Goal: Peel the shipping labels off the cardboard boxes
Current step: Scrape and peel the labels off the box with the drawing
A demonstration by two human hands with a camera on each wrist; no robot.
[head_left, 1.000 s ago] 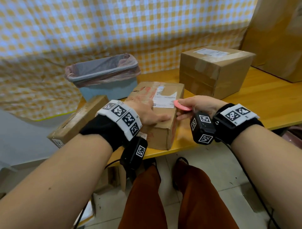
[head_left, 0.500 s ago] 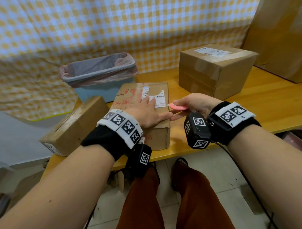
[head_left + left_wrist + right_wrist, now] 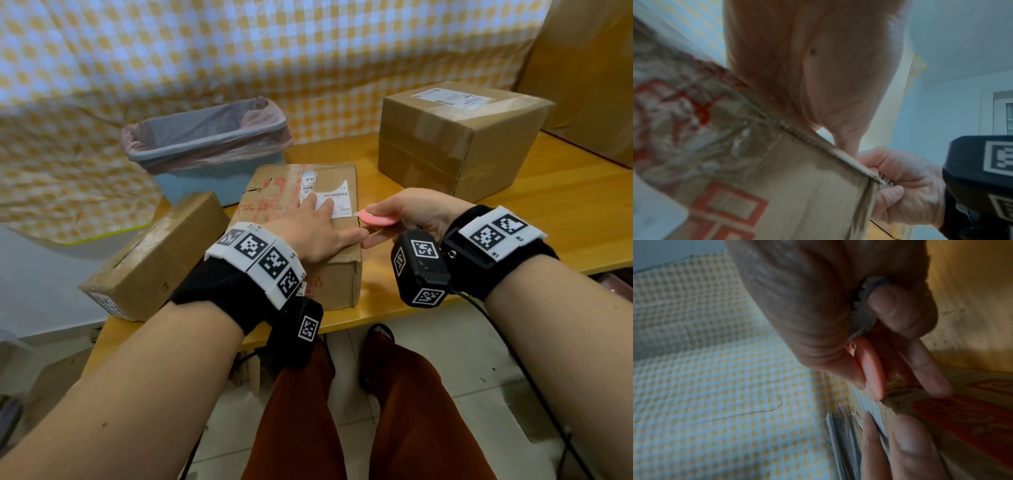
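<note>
A worn cardboard box (image 3: 284,192) with red print lies in front of me, a white shipping label (image 3: 337,200) stuck on its top. My left hand (image 3: 315,226) lies flat on the box top, fingers straight, fingertips on the label's near edge. My right hand (image 3: 404,219) pinches a pink scraper (image 3: 376,219) with a small blade, held level beside the box's right top edge, close to the label. The pink scraper (image 3: 872,369) and the box edge (image 3: 838,151) also show in the wrist views. A taller taped box (image 3: 459,137) with its own label (image 3: 452,97) stands at the back right.
A third box (image 3: 154,257) lies tilted at the left table edge. A blue bin (image 3: 205,150) with a pink liner stands behind the boxes. The wooden table (image 3: 565,192) ends just before my knees. Checked cloth (image 3: 239,51) hangs behind.
The box has been turned and slid so the label faces me more squarely. My left hand slid further up onto the label. My right hand with the scraper stays by the box's right edge.
</note>
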